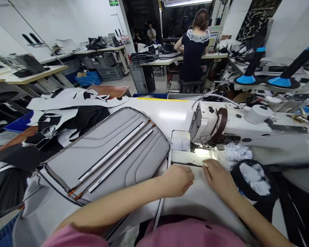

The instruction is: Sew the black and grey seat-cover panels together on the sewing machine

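Observation:
A large grey padded cover point(110, 151) with stitched channels and two long white strips lies across the white sewing table point(159, 109). Its right part point(195, 192) runs under both my hands toward the lit needle area of the white sewing machine point(221, 127). My left hand point(177, 180) rests on the grey material with its fingers curled under, pressing it down. My right hand point(218, 178) lies flat on the material just in front of the presser foot, fingers stretched toward the needle.
A pile of black and white cut pieces point(67, 116) lies at the table's left. A round black container of white labels point(254, 180) stands right of my right hand. A person in a dark dress point(194, 51) works at a far table. Blue-based stands point(247, 79) line the right.

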`<state>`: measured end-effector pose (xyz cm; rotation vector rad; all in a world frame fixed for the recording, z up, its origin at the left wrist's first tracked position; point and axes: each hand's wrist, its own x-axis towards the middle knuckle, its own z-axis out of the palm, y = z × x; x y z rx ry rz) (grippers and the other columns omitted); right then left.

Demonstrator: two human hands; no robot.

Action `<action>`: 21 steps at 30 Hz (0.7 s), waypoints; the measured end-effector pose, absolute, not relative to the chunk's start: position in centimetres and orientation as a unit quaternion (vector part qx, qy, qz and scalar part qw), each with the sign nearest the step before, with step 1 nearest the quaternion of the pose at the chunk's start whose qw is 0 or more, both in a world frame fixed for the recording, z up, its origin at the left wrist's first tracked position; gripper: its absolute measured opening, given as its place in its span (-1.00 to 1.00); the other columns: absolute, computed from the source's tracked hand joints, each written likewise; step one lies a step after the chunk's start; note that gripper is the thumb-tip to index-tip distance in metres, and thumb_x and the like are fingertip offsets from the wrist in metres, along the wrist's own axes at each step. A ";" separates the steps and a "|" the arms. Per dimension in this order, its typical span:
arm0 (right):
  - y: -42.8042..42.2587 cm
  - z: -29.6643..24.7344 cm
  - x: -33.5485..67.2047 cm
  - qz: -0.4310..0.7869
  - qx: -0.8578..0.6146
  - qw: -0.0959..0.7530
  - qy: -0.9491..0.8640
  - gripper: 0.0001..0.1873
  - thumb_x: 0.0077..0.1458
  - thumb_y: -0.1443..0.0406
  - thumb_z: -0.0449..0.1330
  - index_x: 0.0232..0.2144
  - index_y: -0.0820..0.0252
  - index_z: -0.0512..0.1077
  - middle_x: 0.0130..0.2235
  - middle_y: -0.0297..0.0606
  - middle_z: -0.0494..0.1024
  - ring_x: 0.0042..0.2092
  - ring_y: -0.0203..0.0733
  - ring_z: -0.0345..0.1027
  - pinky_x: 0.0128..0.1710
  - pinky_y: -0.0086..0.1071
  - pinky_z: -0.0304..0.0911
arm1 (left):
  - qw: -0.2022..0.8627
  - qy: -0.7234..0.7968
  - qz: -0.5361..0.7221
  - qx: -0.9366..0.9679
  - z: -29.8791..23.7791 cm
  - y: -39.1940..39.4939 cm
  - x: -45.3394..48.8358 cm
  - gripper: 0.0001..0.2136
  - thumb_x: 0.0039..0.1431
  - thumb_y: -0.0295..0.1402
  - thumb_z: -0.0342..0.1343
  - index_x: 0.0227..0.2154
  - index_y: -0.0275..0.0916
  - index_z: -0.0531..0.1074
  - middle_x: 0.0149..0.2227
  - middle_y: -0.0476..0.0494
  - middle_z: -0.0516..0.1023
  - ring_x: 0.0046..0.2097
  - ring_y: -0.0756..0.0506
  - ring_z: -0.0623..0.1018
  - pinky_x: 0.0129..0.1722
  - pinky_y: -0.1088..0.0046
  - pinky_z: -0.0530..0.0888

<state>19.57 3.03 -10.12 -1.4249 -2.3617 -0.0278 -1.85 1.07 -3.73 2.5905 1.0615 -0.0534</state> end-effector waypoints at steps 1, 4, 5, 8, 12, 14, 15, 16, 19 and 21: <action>4.0 -10.4 19.6 -0.021 -0.541 0.159 -0.825 -0.78 0.26 0.38 -0.02 -0.15 0.31 0.40 -0.17 -0.08 0.48 -0.14 -0.12 0.36 -0.16 -0.29 0.29 | 0.159 0.350 -0.038 0.922 -4.4 1.5 -0.4 -0.83 0.26 -0.38 -0.03 -0.23 -0.29 0.44 -0.18 -0.16 0.50 -0.19 -0.12 0.54 -0.33 0.38 0.44; 7.1 -11.1 19.8 -0.064 -0.629 0.085 -0.770 -0.76 0.17 0.47 -0.05 -0.22 0.34 0.41 -0.16 0.02 0.47 -0.06 -0.01 0.31 -0.14 -0.26 0.18 | 0.128 0.329 -0.094 0.931 -6.2 3.1 3.3 -0.84 0.14 -0.47 0.06 -0.21 -0.36 0.42 -0.17 -0.25 0.48 -0.20 -0.17 0.56 -0.38 0.35 0.45; 8.0 -11.3 20.0 -0.071 -0.638 0.077 -0.763 -0.75 0.13 0.50 -0.05 -0.26 0.34 0.41 -0.17 0.03 0.47 -0.05 0.01 0.30 -0.14 -0.25 0.16 | 0.118 0.340 -0.102 0.928 -6.7 3.7 4.2 -0.81 0.12 -0.48 0.08 -0.18 -0.37 0.41 -0.16 -0.28 0.48 -0.21 -0.18 0.56 -0.39 0.35 0.45; 9.8 -11.5 21.0 -0.069 -0.646 0.091 -0.755 -0.75 0.00 0.53 -0.03 -0.36 0.32 0.42 -0.25 0.04 0.48 -0.08 0.04 0.29 -0.17 -0.23 0.13 | 0.080 0.393 -0.092 0.911 -8.1 5.4 6.1 -0.74 0.18 -0.42 0.05 -0.08 -0.40 0.36 -0.05 -0.40 0.44 -0.23 -0.19 0.58 -0.42 0.36 0.46; 10.8 -11.3 22.5 -0.046 -0.664 0.153 -0.730 -0.77 -0.09 0.45 0.00 -0.36 0.27 0.41 -0.34 -0.08 0.46 -0.21 -0.03 0.30 -0.23 -0.28 0.14 | 0.032 0.448 -0.058 0.892 -9.8 6.4 6.9 -0.66 0.29 -0.32 -0.05 0.02 -0.47 0.29 0.15 -0.62 0.27 -0.17 -0.22 0.58 -0.41 0.37 0.47; 10.6 -11.4 22.8 -0.012 -0.677 0.233 -0.698 -0.80 -0.05 0.36 0.00 -0.36 0.23 0.38 -0.39 -0.17 0.43 -0.30 -0.08 0.28 -0.30 -0.31 0.14 | 0.020 0.462 -0.043 0.886 -10.3 6.5 6.8 -0.61 0.31 -0.27 -0.07 0.05 -0.49 0.27 0.19 -0.67 0.21 -0.13 -0.23 0.57 -0.38 0.36 0.47; 10.4 -11.5 22.8 0.014 -0.678 0.272 -0.683 -0.81 -0.03 0.31 0.00 -0.36 0.21 0.36 -0.41 -0.20 0.41 -0.33 -0.10 0.27 -0.33 -0.32 0.14 | 0.021 0.466 -0.036 0.884 -10.4 6.5 6.7 -0.59 0.32 -0.26 -0.08 0.06 -0.50 0.25 0.20 -0.68 0.20 -0.13 -0.24 0.57 -0.37 0.36 0.47; 10.2 -11.7 22.8 0.041 -0.675 0.302 -0.672 -0.83 -0.01 0.28 0.00 -0.37 0.19 0.34 -0.43 -0.23 0.40 -0.36 -0.12 0.25 -0.35 -0.33 0.14 | 0.025 0.468 -0.032 0.883 -10.4 6.5 6.5 -0.59 0.32 -0.25 -0.09 0.07 -0.51 0.24 0.20 -0.68 0.21 -0.12 -0.24 0.57 -0.36 0.35 0.48; 9.7 -12.1 23.0 0.065 -0.657 0.302 -0.688 -0.84 0.06 0.21 -0.01 -0.43 0.16 0.29 -0.42 -0.21 0.40 -0.34 -0.11 0.24 -0.34 -0.32 0.14 | 0.064 0.463 -0.027 0.883 -10.0 6.9 5.8 -0.58 0.33 -0.24 -0.13 0.08 -0.51 0.22 0.20 -0.65 0.23 -0.16 -0.23 0.58 -0.39 0.33 0.48; 9.7 -12.2 23.6 0.037 -0.646 0.263 -0.716 -0.78 0.10 0.18 -0.03 -0.48 0.15 0.28 -0.40 -0.16 0.40 -0.29 -0.07 0.24 -0.30 -0.29 0.14 | 0.099 0.453 -0.017 0.886 -9.6 7.4 5.2 -0.57 0.34 -0.25 -0.16 0.09 -0.52 0.20 0.17 -0.61 0.28 -0.16 -0.23 0.58 -0.38 0.30 0.49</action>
